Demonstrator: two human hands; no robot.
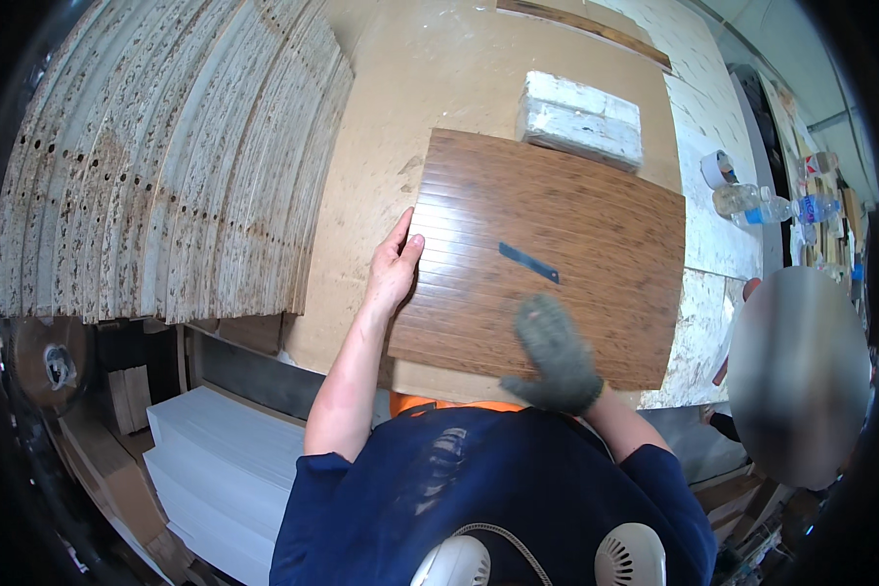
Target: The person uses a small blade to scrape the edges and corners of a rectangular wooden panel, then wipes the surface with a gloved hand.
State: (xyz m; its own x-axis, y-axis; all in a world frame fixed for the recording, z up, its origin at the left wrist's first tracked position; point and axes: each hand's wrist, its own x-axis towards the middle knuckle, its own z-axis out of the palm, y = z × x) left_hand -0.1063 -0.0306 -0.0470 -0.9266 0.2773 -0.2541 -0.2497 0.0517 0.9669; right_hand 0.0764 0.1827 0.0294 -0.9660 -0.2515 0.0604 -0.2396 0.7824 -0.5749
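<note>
Fingers (398,230) of the bare left hand (391,275) rest straight, unclenched, against the left edge of a glossy, dark-streaked brown rectangular board (606,239) atop the table (381,127); the blurred, knit-gloved right hand (557,354) spreads loosely over the board's near part. One slim blue-grey strip (528,263) lies mid-board.
</note>
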